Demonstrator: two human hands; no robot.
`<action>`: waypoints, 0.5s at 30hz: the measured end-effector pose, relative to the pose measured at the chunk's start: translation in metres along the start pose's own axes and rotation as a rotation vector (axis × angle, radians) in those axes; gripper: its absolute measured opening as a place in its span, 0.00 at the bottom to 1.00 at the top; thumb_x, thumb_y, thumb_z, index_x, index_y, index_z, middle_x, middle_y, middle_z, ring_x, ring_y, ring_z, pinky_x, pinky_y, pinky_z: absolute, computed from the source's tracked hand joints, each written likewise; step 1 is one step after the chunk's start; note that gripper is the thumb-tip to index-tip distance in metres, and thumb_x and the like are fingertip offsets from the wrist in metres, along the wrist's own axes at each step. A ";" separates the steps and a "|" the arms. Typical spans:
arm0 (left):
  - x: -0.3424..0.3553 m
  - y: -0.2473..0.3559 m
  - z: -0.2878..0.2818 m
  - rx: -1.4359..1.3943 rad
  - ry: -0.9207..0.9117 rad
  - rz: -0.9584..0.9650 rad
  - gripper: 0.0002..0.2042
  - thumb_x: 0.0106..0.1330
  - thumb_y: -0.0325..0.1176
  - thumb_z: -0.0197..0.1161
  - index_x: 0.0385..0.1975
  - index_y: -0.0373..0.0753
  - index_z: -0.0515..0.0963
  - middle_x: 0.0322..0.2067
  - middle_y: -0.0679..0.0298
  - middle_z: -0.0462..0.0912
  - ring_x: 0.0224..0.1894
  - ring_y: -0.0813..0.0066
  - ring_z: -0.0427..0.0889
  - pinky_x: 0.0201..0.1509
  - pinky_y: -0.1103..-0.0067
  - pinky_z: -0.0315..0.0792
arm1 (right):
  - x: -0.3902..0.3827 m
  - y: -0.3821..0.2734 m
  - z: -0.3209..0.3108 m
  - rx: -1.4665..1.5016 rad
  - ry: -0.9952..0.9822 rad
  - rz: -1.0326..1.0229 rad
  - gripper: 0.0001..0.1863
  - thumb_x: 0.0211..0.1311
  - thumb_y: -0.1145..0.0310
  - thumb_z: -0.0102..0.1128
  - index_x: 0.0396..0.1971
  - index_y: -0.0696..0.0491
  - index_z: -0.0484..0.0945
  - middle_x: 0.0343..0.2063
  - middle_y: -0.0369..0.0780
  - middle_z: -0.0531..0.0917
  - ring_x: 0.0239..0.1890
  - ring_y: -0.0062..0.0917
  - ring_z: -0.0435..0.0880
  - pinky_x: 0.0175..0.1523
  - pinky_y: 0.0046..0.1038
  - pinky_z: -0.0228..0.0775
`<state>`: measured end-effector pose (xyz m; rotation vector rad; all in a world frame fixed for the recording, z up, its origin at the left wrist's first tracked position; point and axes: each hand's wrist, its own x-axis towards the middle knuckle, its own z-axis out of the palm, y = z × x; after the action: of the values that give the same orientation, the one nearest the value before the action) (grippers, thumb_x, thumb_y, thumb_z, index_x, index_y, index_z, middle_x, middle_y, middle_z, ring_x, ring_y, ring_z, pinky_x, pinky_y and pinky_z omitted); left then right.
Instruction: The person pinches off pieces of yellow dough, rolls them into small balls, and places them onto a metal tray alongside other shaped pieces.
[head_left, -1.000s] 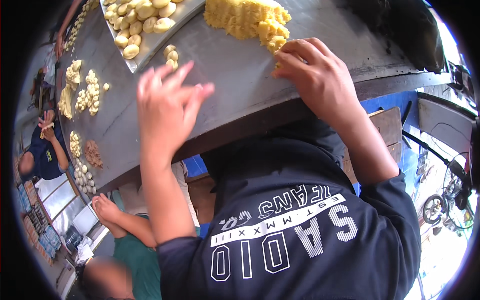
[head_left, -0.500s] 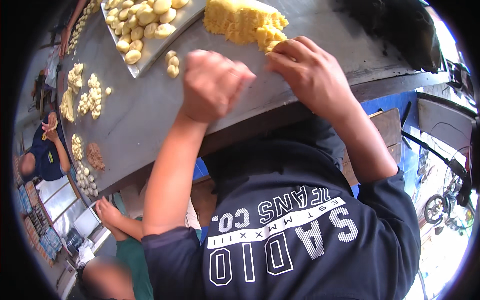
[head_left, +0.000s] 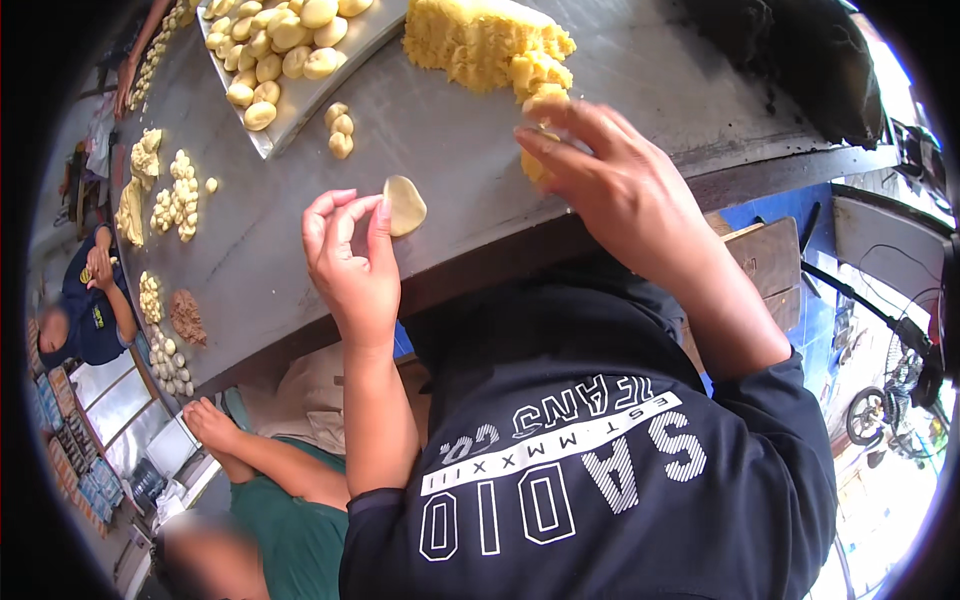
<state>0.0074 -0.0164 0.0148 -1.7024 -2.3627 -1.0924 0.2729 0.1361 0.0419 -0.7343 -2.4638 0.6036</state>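
Taking the dough disc (head_left: 406, 208) as the hub of our clock, the left hand (head_left: 352, 258) is at 8 o'clock, pinching the disc's rim between thumb and fingers over the worktop (head_left: 450, 160). We would do well to keep that pinch light and at the edge, since so thin a round would probably stretch or tear. The right hand (head_left: 618, 165), between 2 and 3 o'clock, curves its fingers over the loose end of the yellow mass (head_left: 485, 45); we cannot tell whether they close on any. The main lump lies at 1 o'clock. We should gather crumbs with curled fingers, and press them together evenly. Near 11 o'clock sit three dough balls (head_left: 341, 128), best left clear of our left wrist.
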 end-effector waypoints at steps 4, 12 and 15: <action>-0.012 0.021 0.008 -0.649 -0.048 -0.195 0.09 0.89 0.30 0.63 0.58 0.31 0.79 0.55 0.50 0.91 0.57 0.67 0.90 0.64 0.69 0.83 | -0.001 -0.013 -0.003 -0.109 -0.078 0.052 0.18 0.64 0.76 0.72 0.54 0.54 0.89 0.55 0.42 0.88 0.56 0.42 0.88 0.61 0.42 0.85; 0.005 0.084 0.009 -1.244 -0.088 -0.531 0.28 0.93 0.36 0.55 0.84 0.29 0.60 0.77 0.41 0.76 0.75 0.56 0.82 0.81 0.59 0.77 | 0.030 -0.022 0.037 0.300 0.222 -0.124 0.09 0.71 0.71 0.72 0.48 0.52 0.88 0.51 0.42 0.88 0.53 0.41 0.90 0.55 0.41 0.87; 0.006 0.021 0.014 -0.658 -0.180 -0.171 0.20 0.78 0.29 0.75 0.66 0.30 0.83 0.63 0.54 0.90 0.59 0.67 0.91 0.63 0.70 0.85 | 0.030 -0.026 0.024 0.493 0.194 -0.114 0.09 0.70 0.71 0.74 0.47 0.51 0.90 0.48 0.41 0.89 0.49 0.41 0.93 0.52 0.41 0.88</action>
<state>0.0280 -0.0004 0.0175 -1.8428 -2.4540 -2.0009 0.2273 0.1280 0.0476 -0.4277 -2.0421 0.9947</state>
